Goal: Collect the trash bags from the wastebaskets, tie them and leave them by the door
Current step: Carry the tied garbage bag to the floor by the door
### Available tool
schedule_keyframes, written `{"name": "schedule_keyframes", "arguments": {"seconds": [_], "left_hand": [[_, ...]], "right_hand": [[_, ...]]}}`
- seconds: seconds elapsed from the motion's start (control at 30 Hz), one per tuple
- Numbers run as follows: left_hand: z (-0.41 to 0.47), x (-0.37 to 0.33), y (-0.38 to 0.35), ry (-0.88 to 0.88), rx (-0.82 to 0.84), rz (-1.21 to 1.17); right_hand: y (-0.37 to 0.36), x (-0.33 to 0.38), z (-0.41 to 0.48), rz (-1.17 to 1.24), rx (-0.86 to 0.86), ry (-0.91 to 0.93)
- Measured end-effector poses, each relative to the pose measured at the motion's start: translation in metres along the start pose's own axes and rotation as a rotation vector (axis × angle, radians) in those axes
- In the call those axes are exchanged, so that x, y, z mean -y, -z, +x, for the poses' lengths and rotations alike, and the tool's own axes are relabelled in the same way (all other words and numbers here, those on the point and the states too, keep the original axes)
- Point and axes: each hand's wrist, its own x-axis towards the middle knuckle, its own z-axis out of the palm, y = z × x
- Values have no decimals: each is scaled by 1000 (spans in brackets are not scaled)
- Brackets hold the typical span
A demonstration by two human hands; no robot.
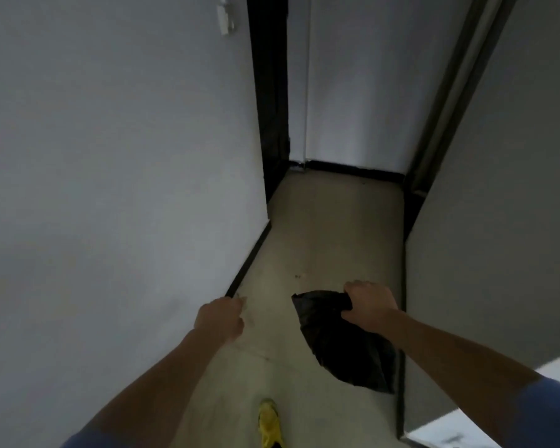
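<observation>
The right hand grips the trash bag by its top, and the left hand hangs loosely curled and empty. The bag is best carried clear of the floor.

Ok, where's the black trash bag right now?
In the head view the black trash bag hangs from the right hand, low on the right, over the hallway floor beside the right wall.

A narrow, dim corridor runs ahead over a pale beige floor. A white wall edged by a black baseboard lines the left, with a switch plate high on it. A dark door frame stands beyond, and a grey wall closes the right.
</observation>
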Motion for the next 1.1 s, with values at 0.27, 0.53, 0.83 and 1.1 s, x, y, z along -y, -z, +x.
{"name": "schedule_keyframes", "arguments": {"seconds": [0.27, 0.53, 0.83, 1.1], "left_hand": [[235, 12, 78, -85, 28, 33], [435, -11, 138, -149, -7, 42], [625, -37, 137, 54, 95, -49], [733, -24, 124, 216, 169, -179]], "right_hand": [[41, -54, 200, 79, 20, -68], [62, -125, 365, 142, 12, -128], [44, -202, 596, 79, 116, 21], [30, -222, 762, 57, 275, 168]]}}
